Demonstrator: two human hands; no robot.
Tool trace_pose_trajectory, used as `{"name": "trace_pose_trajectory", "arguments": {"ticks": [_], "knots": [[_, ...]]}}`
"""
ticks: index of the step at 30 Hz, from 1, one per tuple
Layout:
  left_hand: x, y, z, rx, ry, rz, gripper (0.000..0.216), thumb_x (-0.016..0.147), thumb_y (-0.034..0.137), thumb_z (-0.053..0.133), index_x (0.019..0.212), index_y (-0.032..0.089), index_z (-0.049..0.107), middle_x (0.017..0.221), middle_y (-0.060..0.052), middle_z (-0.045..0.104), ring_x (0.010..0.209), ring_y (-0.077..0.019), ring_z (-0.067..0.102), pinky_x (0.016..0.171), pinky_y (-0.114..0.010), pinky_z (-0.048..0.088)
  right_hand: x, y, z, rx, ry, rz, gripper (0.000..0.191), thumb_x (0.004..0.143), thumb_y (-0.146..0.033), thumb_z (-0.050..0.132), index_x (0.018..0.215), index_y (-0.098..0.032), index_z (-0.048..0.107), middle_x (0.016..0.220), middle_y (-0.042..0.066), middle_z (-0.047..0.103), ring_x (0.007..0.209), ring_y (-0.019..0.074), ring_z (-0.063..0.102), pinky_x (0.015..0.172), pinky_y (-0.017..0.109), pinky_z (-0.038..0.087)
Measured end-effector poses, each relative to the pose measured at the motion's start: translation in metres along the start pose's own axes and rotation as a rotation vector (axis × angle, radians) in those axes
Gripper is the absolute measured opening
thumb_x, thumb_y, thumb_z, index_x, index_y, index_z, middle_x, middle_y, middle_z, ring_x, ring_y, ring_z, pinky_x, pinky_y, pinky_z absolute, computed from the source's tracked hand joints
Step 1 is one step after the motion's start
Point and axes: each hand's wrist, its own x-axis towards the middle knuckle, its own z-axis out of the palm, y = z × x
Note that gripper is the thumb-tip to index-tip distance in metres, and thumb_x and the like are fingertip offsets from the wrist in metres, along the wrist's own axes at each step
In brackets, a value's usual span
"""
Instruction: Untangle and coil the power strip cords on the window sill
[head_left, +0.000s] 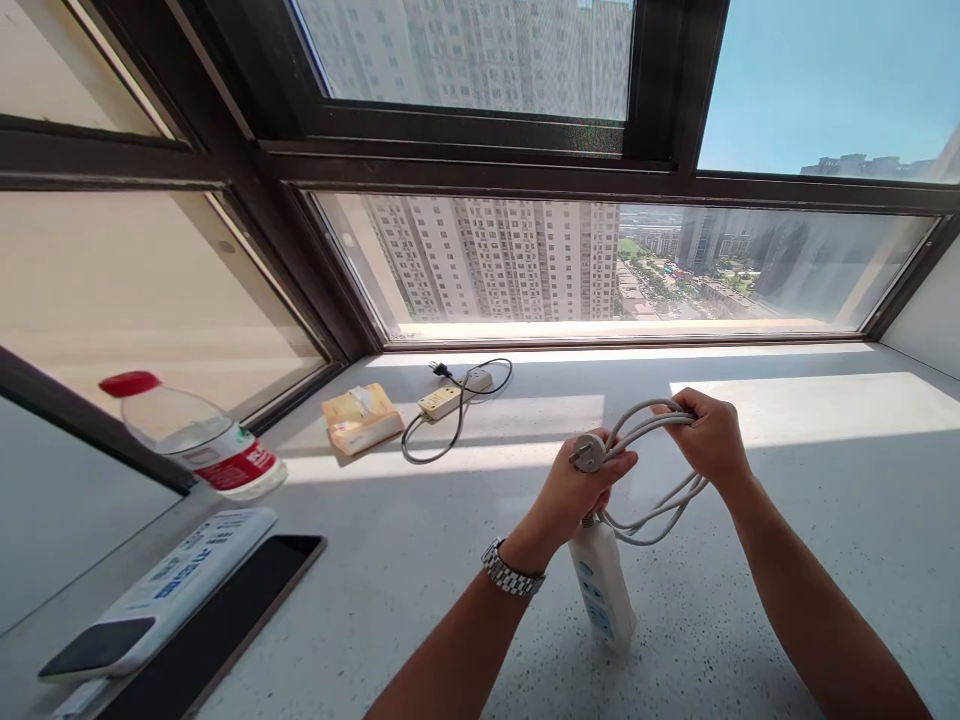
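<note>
While the white plastic power strip (602, 592) rests on the speckled white table (825, 470), its coiled grey cable (654, 505) is gripped w/ both hands: plug in left hand (581, 490), loops in right hand (709, 435).

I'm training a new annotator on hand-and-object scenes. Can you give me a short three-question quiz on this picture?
1. True or false: the left hand pinches the plug of the white power strip.
2. Multiple choice: what does the right hand hold? A) the water bottle B) loops of the grey cord C) the tissue pack
3. Fill in: the second power strip lies on the sill near the window, beside the ____ tissue pack.

Key: 1 true; 2 B; 3 yellow.
</note>
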Motion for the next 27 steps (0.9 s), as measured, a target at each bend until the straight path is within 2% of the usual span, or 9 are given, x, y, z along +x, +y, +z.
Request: {"name": "trace_pose_trajectory", "arguments": {"ticks": [2, 4, 7, 9, 13, 15, 17, 21, 27], "knots": [[0.003, 0.001, -0.002, -0.102, 0.105, 0.005, 0.042, 0.063, 0.044, 0.081, 0.065, 0.017, 0.049, 0.042, 0.012, 0.032, 0.034, -0.0011, 0.025, 0.033, -0.014, 0.021, -0.001, -0.001, 0.003, 0.026, 0.042, -0.024, 0.030, 0.079, -0.051, 0.064, 0.082, -0.021, 0.062, 0.069, 0.002, 0.062, 0.060, 0.0167, 0.053, 0.056, 0.030, 0.043], [0.006, 0.006, -0.008, -0.196, 0.239, 0.046, 0.046, 0.059, 0.042, 0.084, 0.063, 0.018, 0.045, 0.042, 0.013, 0.029, 0.034, -0.0006, 0.022, 0.033, -0.014, 0.019, -0.004, -0.006, 0.007, 0.038, 0.181, -0.097, 0.041, 0.077, -0.053, 0.067, 0.104, -0.022, 0.061, 0.098, 0.009, 0.064, 0.085, 0.0251, 0.061, 0.073, 0.039, 0.051], [0.009, 0.018, -0.023, -0.321, 0.421, 0.177, 0.049, 0.057, 0.038, 0.086, 0.062, 0.020, 0.040, 0.042, 0.014, 0.028, 0.034, -0.0008, 0.022, 0.034, -0.014, 0.022, -0.014, -0.017, 0.016, 0.090, 0.264, -0.222, 0.041, 0.080, -0.052, 0.066, 0.107, -0.022, 0.058, 0.108, 0.012, 0.061, 0.103, 0.0297, 0.058, 0.087, 0.048, 0.050], [0.009, 0.026, -0.034, -0.371, 0.486, 0.266, 0.051, 0.059, 0.034, 0.085, 0.061, 0.020, 0.037, 0.042, 0.014, 0.027, 0.034, -0.0008, 0.022, 0.034, -0.015, 0.023, -0.022, -0.024, 0.024, 0.186, 0.027, -0.218, 0.034, 0.085, -0.052, 0.062, 0.102, -0.023, 0.060, 0.097, 0.009, 0.065, 0.092, 0.0261, 0.063, 0.080, 0.042, 0.052], [0.007, 0.036, -0.048, -0.427, 0.569, 0.352, 0.054, 0.066, 0.031, 0.082, 0.059, 0.019, 0.029, 0.042, 0.013, 0.024, 0.033, -0.0003, 0.020, 0.035, -0.015, 0.024, -0.034, -0.026, 0.044, 0.255, -0.696, -0.199, 0.049, 0.075, -0.057, 0.072, 0.110, -0.023, 0.064, 0.095, 0.006, 0.071, 0.080, 0.0226, 0.066, 0.062, 0.029, 0.051], [0.007, 0.038, -0.052, -0.451, 0.600, 0.385, 0.053, 0.068, 0.029, 0.081, 0.060, 0.019, 0.029, 0.042, 0.013, 0.024, 0.033, -0.0003, 0.020, 0.035, -0.015, 0.024, -0.036, -0.020, 0.051, 0.227, -0.900, -0.245, 0.053, 0.064, -0.052, 0.081, 0.107, -0.023, 0.068, 0.090, 0.003, 0.071, 0.073, 0.0208, 0.065, 0.054, 0.025, 0.047], [0.007, 0.038, -0.054, -0.467, 0.611, 0.398, 0.053, 0.068, 0.028, 0.081, 0.060, 0.019, 0.029, 0.041, 0.013, 0.023, 0.033, -0.0006, 0.021, 0.036, -0.016, 0.025, -0.033, -0.012, 0.053, 0.242, -0.979, -0.244, 0.044, 0.065, -0.045, 0.082, 0.101, -0.023, 0.070, 0.081, 0.001, 0.070, 0.066, 0.0179, 0.061, 0.050, 0.023, 0.043], [0.009, 0.036, -0.056, -0.474, 0.555, 0.333, 0.056, 0.068, 0.030, 0.081, 0.058, 0.019, 0.027, 0.041, 0.013, 0.024, 0.033, -0.0006, 0.022, 0.036, -0.016, 0.026, -0.016, 0.003, 0.039, 0.466, -0.991, -0.041, 0.033, 0.077, -0.044, 0.072, 0.099, -0.020, 0.072, 0.080, 0.002, 0.068, 0.065, 0.0158, 0.061, 0.053, 0.023, 0.047], [0.011, 0.028, -0.048, -0.460, 0.412, 0.196, 0.052, 0.071, 0.035, 0.079, 0.062, 0.020, 0.030, 0.042, 0.013, 0.026, 0.033, -0.0012, 0.024, 0.038, -0.017, 0.030, 0.007, 0.011, 0.013, 0.683, -0.619, 0.195, 0.044, 0.062, -0.057, 0.080, 0.080, -0.017, 0.071, 0.069, 0.002, 0.063, 0.056, 0.0126, 0.053, 0.049, 0.024, 0.046]]}}
